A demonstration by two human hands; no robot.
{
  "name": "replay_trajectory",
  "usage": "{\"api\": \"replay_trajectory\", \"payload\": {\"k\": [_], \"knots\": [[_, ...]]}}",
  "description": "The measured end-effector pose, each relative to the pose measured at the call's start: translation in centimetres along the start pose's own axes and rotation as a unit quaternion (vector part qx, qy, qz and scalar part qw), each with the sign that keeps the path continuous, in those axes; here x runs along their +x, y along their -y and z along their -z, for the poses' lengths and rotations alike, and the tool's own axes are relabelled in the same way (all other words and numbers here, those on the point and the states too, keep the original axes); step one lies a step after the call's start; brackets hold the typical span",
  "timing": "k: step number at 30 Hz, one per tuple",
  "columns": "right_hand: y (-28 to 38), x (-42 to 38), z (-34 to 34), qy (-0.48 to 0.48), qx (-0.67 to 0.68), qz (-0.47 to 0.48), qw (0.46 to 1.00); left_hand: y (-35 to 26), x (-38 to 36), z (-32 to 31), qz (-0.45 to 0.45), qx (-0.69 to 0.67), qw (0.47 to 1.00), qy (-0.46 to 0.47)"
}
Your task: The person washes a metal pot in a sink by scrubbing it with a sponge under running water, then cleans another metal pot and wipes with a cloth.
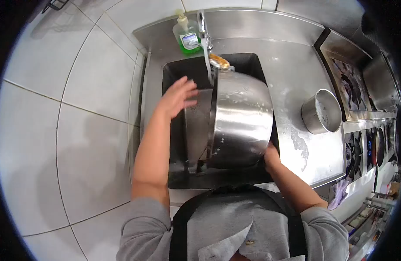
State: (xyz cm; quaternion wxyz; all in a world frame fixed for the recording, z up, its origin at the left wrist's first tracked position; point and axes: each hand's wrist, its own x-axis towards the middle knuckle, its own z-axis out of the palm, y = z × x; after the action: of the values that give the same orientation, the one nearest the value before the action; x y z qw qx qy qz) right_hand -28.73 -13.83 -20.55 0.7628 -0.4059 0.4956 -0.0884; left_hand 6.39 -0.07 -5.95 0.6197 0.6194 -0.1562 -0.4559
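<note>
**Stockpot (242, 117) tipped on its side in the sink (183, 180)**

The large steel stockpot is tilted onto its side within the sink, its mouth turned to the left and its base to the right. The right hand (271, 156) is placed against the near right edge of the base; its fingers are hidden behind the steel, so how firmly the pot is gripped cannot be told. The left hand (178, 98) is held with its fingers parted and lightly bent, nothing grasped, above the left part of the sink and apart from the rim.

For good control, the weight is probably best borne low at the base by the right hand while the rim is steadied by the left, since wet steel can slip easily. The tilt should be changed slowly, with the mouth held inside the sink's edges so that any runoff is caught. Knocks against the faucet (202, 26), mounted at the far side near the far end of the rim, should be avoided.

The stockpot is placed to the right of the left hand, and to the left and far side of the right hand. A pump bottle (188, 37) of green liquid is set just left of the faucet. A small steel pot (312, 116) is stood on the worktop (279, 78), to the right of the sink.
</note>
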Motion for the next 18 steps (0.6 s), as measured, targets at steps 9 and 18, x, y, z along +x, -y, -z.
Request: {"api": "replay_trajectory", "payload": {"k": [9,18], "knots": [[-1.9,2.9,-3.6,0.038,0.053,0.068,0.996,-0.8,19.0,-8.7,0.057,-0.131,0.989,0.032],[0.4,1.3,-4.6,-0.025,-0.091,0.141,0.986,-1.8,16.7,-7.1,0.046,-0.058,0.996,0.048]]}}
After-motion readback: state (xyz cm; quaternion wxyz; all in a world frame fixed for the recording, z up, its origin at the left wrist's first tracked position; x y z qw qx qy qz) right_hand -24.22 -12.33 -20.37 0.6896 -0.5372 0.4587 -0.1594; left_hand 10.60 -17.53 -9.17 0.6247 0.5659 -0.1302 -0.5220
